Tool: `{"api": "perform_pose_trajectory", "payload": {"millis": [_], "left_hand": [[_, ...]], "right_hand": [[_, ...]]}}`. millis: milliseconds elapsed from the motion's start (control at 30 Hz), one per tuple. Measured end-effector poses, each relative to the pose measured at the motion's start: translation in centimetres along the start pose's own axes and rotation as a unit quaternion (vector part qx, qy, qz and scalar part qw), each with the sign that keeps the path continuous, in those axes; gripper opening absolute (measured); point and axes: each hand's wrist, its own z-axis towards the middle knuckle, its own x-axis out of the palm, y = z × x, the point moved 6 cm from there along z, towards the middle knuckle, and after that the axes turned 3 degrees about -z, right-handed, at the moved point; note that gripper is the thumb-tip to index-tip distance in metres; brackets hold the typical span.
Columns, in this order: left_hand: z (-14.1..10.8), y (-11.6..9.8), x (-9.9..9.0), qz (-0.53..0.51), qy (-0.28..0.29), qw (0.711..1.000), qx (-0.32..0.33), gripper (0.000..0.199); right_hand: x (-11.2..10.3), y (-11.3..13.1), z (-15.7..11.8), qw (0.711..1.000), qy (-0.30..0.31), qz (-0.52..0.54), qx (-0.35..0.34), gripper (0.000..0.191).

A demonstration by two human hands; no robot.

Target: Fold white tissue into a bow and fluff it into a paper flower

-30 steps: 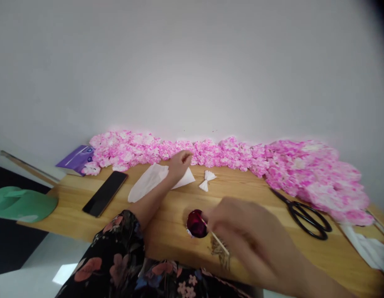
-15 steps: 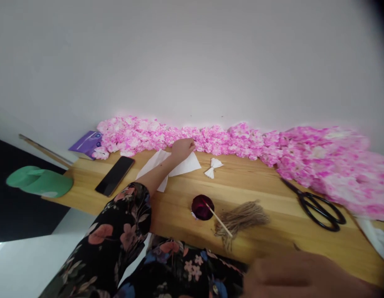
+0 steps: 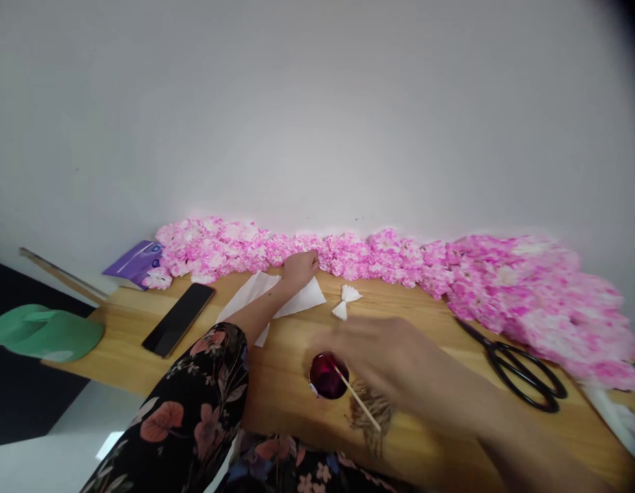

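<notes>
Pale stick (image 3: 357, 399) in glossy dark-red cup (image 3: 326, 385); left fingers (image 3: 312, 260) curled together, right fingers (image 3: 351, 342) too blurred to tell.

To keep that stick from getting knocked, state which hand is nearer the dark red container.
Right. The right hand, blurred, is close by the dark red container; the left hand is farther off, beside the pink flowers.
</notes>
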Motion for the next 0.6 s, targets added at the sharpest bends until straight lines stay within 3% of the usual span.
{"api": "perform_pose_trajectory", "payload": {"millis": [67,233,433,600], "left_hand": [[-0.3,0.1,-0.2,-0.015,0.006,1.0,0.013,0.018],[-0.9,0.2,-1.0,-0.046,0.033,0.996,0.062,0.022],[-1.0,0.7,-1.3,-0.077,0.051,0.991,0.1,0.024],[-0.4,0.8,-1.2,-0.07,0.05,0.99,0.111,0.025]], "right_hand": [[-1.0,-4.4,2.0,0.991,-0.024,-0.081,0.1,0.027],[1.2,-12.5,4.2,0.968,-0.018,-0.184,0.172,0.026],[3.9,-16.0,6.7,0.962,-0.019,-0.247,0.113,0.035],[4.6,-18.3,8.7,0.953,-0.03,-0.264,0.143,0.035]]}}
